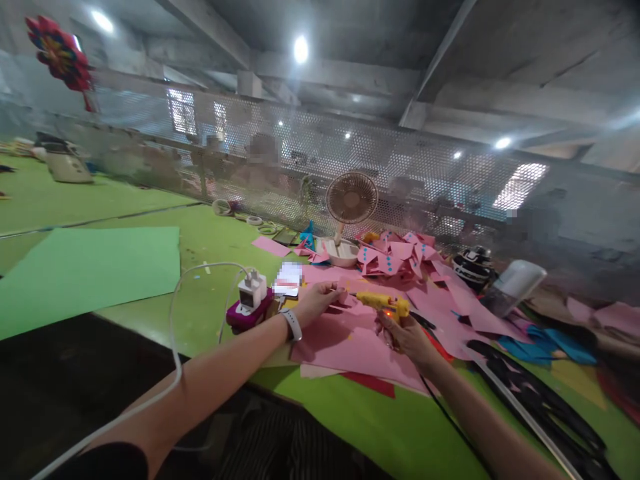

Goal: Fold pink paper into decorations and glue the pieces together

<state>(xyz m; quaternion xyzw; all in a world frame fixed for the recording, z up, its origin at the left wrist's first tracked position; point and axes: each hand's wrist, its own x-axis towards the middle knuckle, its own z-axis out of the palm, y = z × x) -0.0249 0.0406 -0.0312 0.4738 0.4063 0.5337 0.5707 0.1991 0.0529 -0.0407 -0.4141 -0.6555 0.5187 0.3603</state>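
My right hand (403,337) is closed round the handle of a yellow hot glue gun (377,302), with an orange light glowing on it. The gun's nozzle points left, close to the fingertips of my left hand (319,301). Those fingers are pinched on what looks like a small piece of pink paper, mostly hidden by the hand. Sheets of pink paper (345,343) lie stacked under both hands. Beyond them is a heap of folded pink paper pieces with blue dots (400,257).
Large black-handled scissors (545,400) lie at the right. A phone (289,279) and a purple power strip with a white charger (253,290) sit left of my hands; a white cable crosses my left forearm. A small fan (351,199) stands behind. Green paper (100,273) lies left.
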